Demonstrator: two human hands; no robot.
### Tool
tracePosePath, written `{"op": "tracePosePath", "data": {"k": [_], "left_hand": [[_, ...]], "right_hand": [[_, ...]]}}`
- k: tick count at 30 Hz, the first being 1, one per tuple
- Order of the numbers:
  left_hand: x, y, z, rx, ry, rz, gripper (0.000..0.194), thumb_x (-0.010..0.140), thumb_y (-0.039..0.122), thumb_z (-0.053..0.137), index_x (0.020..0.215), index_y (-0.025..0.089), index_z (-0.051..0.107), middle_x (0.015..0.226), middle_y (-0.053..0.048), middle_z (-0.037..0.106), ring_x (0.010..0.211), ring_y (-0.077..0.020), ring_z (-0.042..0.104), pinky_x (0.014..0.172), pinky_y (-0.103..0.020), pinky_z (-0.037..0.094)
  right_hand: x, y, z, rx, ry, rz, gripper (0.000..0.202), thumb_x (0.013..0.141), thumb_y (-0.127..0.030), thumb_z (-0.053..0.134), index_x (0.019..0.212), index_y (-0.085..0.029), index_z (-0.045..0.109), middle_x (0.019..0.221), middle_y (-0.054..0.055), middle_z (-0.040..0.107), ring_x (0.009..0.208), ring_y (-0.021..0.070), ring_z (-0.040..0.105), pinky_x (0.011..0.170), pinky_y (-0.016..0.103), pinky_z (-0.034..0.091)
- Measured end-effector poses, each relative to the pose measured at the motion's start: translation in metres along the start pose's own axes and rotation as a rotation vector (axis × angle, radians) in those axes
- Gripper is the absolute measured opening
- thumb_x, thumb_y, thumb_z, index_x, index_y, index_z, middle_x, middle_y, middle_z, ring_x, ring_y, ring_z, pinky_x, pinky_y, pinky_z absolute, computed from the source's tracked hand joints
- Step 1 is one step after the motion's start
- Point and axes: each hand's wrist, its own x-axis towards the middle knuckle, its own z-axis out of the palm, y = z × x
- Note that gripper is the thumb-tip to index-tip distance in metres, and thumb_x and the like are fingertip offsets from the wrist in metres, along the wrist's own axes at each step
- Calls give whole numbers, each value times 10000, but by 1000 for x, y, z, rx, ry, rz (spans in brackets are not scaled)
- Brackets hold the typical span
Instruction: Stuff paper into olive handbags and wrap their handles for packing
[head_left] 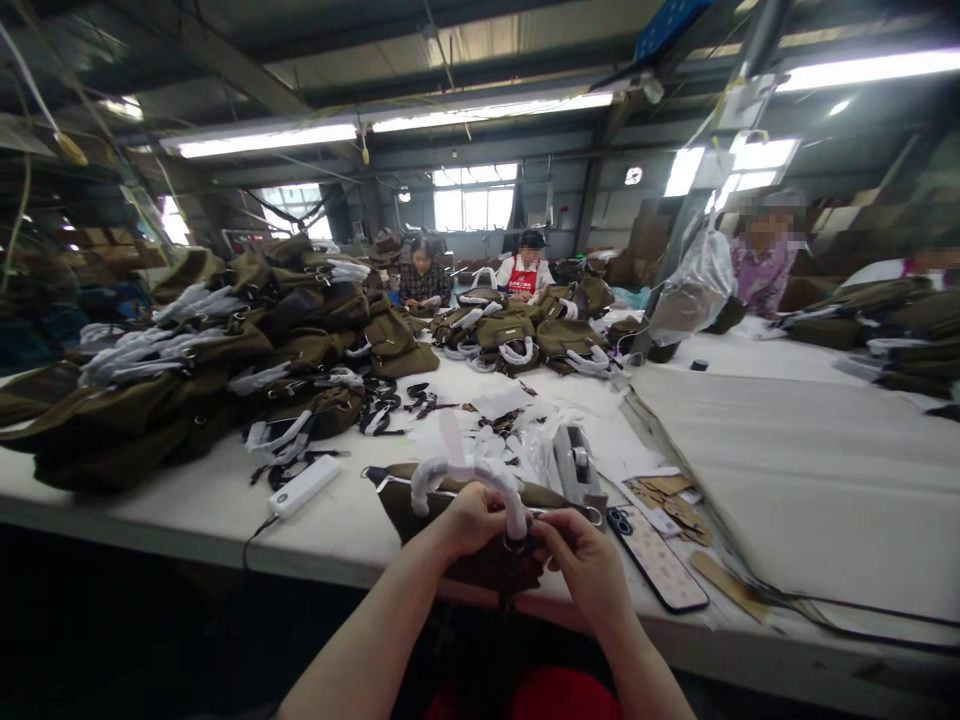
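Observation:
An olive-green handbag with dark trim lies on the near edge of the table, right in front of me. Its arched handle is wrapped in white protective material. My left hand is closed, fingers bent around the handle's right side near its base. Close beside it, my right hand pinches at the handle's lower end, by the zipper. What lies between those fingertips is too small to make out. A dark strap or tag hangs below the handle base, partly hidden in shadow.
Olive bags are heaped at left, more farther back. A white power bank with a cable, black straps, a tape dispenser, a phone and cardboard pieces surround the bag. Several co-workers sit beyond.

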Motion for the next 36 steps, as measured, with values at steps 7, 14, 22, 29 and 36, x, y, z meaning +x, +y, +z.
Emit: {"op": "tracePosePath", "data": {"k": [7, 14, 22, 29, 36], "left_hand": [[-7, -2, 3, -49, 7, -3, 234, 703, 323, 683, 746, 101, 743, 724, -66, 703, 679, -165, 607, 684, -261, 472], [-11, -10, -2, 52, -62, 1, 175, 730, 274, 655, 756, 118, 730, 754, -59, 716, 743, -186, 640, 719, -269, 488], [-17, -13, -5, 87, -105, 13, 163, 755, 239, 630, 823, 131, 731, 860, -68, 729, 832, -203, 652, 828, -310, 500], [-23, -3, -4, 120, -125, 14, 188, 754, 251, 605, 820, 133, 736, 869, -65, 731, 850, -203, 653, 854, -313, 494], [-27, 2, -6, 295, -183, -36, 213, 776, 267, 590, 890, 158, 733, 968, -46, 721, 924, -208, 643, 886, -310, 475]], "right_hand": [[2, 7, -4, -77, -41, -67, 271, 816, -457, 636, 859, -199, 707, 758, 37, 726, 689, 188, 663, 623, 275, 534], [0, 3, -5, -116, -87, -49, 253, 806, -436, 649, 830, -201, 739, 690, 24, 719, 636, 175, 651, 591, 258, 518], [-3, -6, -5, -66, -150, -22, 257, 801, -410, 647, 883, -196, 764, 756, 41, 743, 684, 187, 663, 633, 275, 538], [-4, -10, -5, -51, -158, 14, 249, 755, -414, 688, 777, -172, 744, 680, 42, 720, 637, 176, 641, 606, 265, 522], [-8, -26, -6, -36, -208, 100, 216, 689, -382, 726, 724, -171, 755, 658, 42, 727, 597, 170, 646, 551, 238, 505]]}}
